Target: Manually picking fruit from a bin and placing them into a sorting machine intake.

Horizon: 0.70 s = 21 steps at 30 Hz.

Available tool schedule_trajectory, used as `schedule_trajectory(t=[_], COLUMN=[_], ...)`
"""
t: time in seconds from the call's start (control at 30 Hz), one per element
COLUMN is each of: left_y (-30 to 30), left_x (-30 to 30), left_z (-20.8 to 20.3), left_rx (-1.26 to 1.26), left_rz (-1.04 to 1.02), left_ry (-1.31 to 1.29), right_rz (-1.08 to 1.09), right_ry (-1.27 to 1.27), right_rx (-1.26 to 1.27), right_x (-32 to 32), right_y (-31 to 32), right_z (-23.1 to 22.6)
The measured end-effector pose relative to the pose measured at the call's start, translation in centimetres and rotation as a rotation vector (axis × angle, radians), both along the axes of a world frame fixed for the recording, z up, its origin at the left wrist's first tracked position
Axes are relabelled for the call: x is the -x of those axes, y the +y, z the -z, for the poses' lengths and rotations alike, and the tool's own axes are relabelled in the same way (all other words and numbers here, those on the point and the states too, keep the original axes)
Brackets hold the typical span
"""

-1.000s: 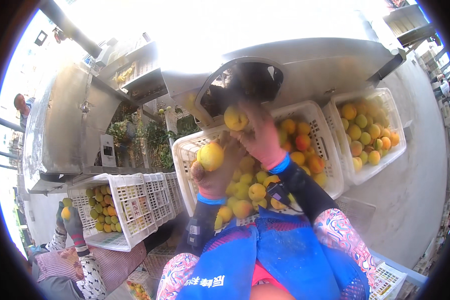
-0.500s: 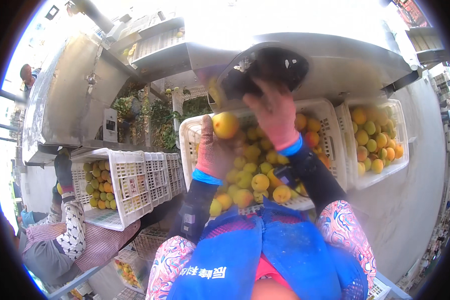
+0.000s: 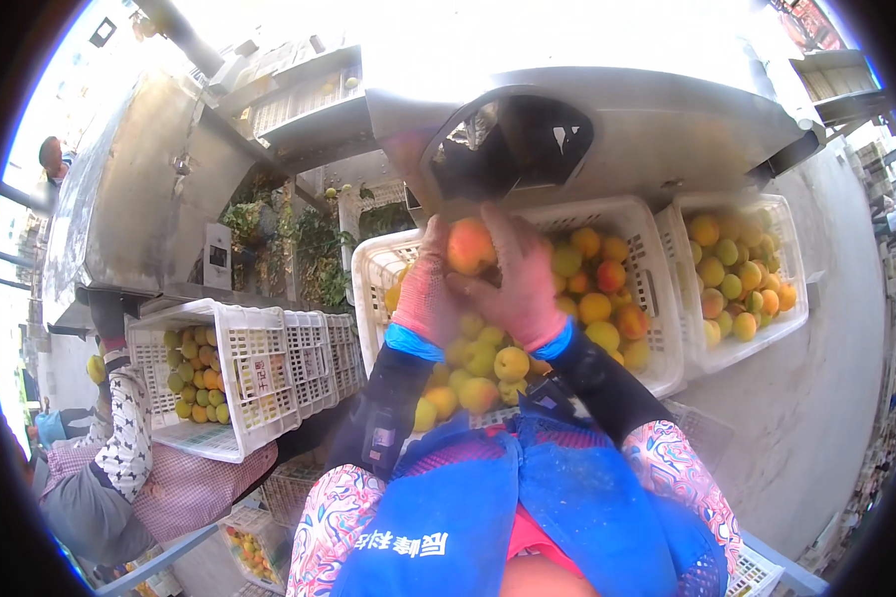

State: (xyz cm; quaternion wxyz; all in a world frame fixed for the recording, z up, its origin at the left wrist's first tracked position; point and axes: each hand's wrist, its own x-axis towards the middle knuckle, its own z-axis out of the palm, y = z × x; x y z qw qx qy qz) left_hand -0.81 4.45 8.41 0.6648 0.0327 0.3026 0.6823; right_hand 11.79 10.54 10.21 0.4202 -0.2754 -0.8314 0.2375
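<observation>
Between my two gloved hands is one peach, orange-red with a yellow side (image 3: 471, 246). My left hand (image 3: 430, 294), in a pink knit glove, is closed against its left side. From the right, my right hand (image 3: 520, 284) curves around it, thumb underneath and fingers along its side. Below both hands stands a white plastic crate (image 3: 672, 328) full of green, yellow and reddish peaches (image 3: 513, 364). My hands hide part of its contents. Just beyond my fingertips, a dark opening (image 3: 513, 144) sits in the metal housing.
A second white crate of peaches (image 3: 742, 274) adjoins on the right. At left, a person in a checked apron (image 3: 204, 478) works by a tilted white crate (image 3: 254, 383). The metal housing (image 3: 657, 129) spans the far side; leafy plants (image 3: 309, 259) show through a gap.
My right hand has come back from the dark opening to the peach beside my left hand. A redder side or another peach now shows there. The person at left has shifted an arm.
</observation>
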Motion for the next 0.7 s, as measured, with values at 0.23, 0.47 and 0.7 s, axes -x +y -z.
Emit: schedule_trajectory(t=[0.23,0.47,0.7], left_y=[1.1,-1.3,0.2], left_x=[0.1,1.6,-0.1], left_z=[2.6,16.7,7.9], left_rx=[-0.071,-0.179,0.343], left_rz=[0.063,0.182,0.154], left_ry=[0.102,0.802,0.287], right_rz=[0.138,0.252,0.041], right_ry=[0.022,-0.358,-0.038], right_rx=[-0.096,-0.328,0.008], right_x=[0.9,6.0,-3.9], right_y=[3.9,10.4,8.2], right_z=[2.0,6.7,-4.0])
